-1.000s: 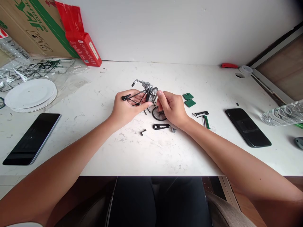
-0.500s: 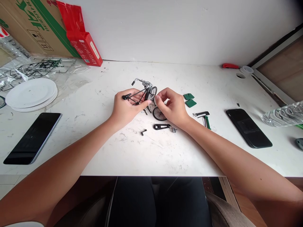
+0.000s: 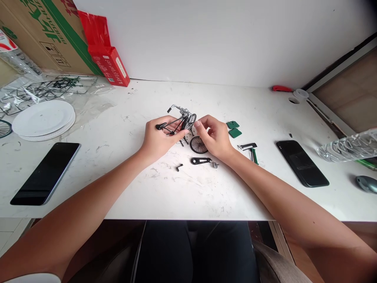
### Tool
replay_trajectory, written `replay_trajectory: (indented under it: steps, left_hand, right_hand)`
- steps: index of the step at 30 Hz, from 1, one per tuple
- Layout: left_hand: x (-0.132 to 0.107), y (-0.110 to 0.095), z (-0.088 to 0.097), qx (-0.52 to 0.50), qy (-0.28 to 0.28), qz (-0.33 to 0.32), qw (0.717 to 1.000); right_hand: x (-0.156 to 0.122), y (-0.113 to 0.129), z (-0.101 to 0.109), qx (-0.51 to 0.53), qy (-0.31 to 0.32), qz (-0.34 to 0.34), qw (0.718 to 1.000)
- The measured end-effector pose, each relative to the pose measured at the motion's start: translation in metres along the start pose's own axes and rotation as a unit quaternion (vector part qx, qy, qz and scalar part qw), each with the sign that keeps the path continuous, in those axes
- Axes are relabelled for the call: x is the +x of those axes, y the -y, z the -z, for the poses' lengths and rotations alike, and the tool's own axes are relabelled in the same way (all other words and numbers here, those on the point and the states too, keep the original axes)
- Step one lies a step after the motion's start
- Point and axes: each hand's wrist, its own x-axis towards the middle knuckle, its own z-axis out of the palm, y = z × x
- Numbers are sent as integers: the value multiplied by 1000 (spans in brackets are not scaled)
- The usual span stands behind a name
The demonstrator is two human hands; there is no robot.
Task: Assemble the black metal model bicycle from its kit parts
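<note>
A small black and silver model bicycle (image 3: 176, 121) is held in my left hand (image 3: 159, 137), with thumb and fingers closed around its frame. Its saddle points left and its front wheel (image 3: 190, 121) points right. My right hand (image 3: 214, 137) has thumb and forefinger pinched together at that wheel's edge; what lies between the fingertips is hidden. Below the hands a loose spoked wheel (image 3: 198, 145) lies on the table, partly covered by my right hand. Nearer me are a black chain-guard-shaped part (image 3: 200, 160), a small grey part (image 3: 215, 165) and a small black angled piece (image 3: 179, 168).
Right of my hands lie green plates (image 3: 235, 133) and a black and green piece (image 3: 253, 155). Phones lie at left (image 3: 44, 175) and right (image 3: 302, 163). White paper plates (image 3: 44, 118), a red package (image 3: 110, 65) and a clear bottle (image 3: 347, 145) stand farther out.
The view has shifted slightly. Both hands keep nearly the same hold and place around the model bicycle, and the loose parts lie as before.
</note>
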Motion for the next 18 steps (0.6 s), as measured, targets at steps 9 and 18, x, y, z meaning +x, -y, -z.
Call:
replay_trajectory:
  steps: [9, 18]
  left_hand:
    - [3, 1, 5, -6, -4, -19, 1000]
    - [1, 8, 3, 12, 20, -26, 999]
  right_hand:
    - [-2, 4, -1, -41, -13, 30, 999]
    - [-4, 2, -5, -11, 31, -48, 998]
